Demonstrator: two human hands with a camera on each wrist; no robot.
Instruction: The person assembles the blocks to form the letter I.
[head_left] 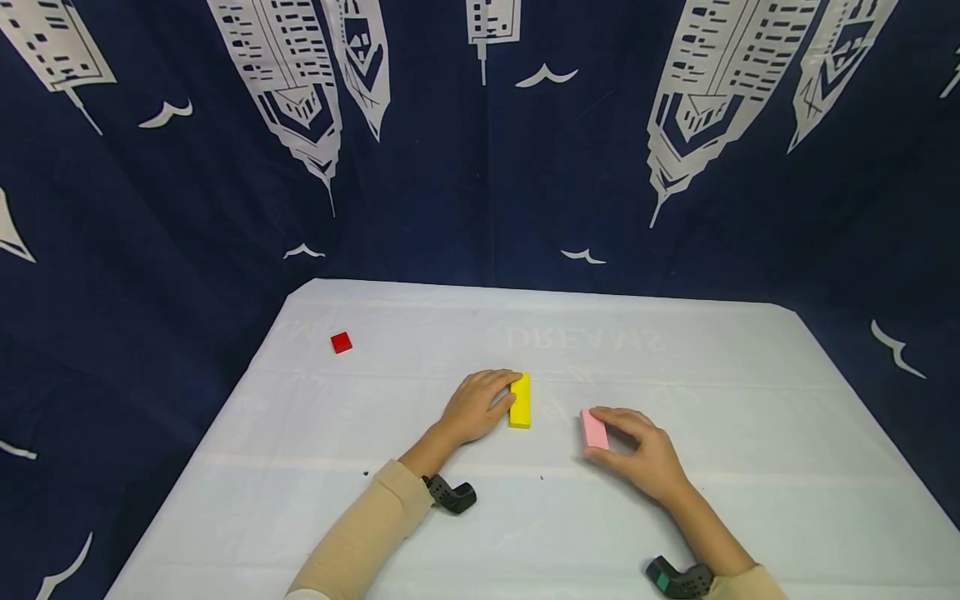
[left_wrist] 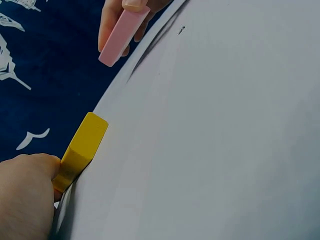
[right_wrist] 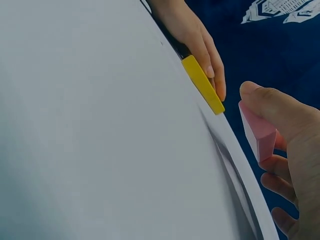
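A long yellow block [head_left: 520, 402] is near the middle of the white table, with my left hand [head_left: 478, 407] at its left side. The fingers and thumb of that hand hold the block by its edge; the left wrist view shows the thumb against the yellow block [left_wrist: 82, 147]. To the right, my right hand [head_left: 639, 450] pinches a shorter pink block [head_left: 595, 430] between thumb and fingers at its two ends. In the right wrist view the pink block [right_wrist: 258, 131] appears tilted, and the other fingers are curled below it. A gap separates the two blocks.
A small red square block [head_left: 341, 342] lies at the far left of the white table [head_left: 675, 350]. Behind the table hangs a dark blue cloth [head_left: 487, 183] with white building prints. A black wrist device [head_left: 454, 497] sits by the left sleeve, another [head_left: 678, 577] by the right.
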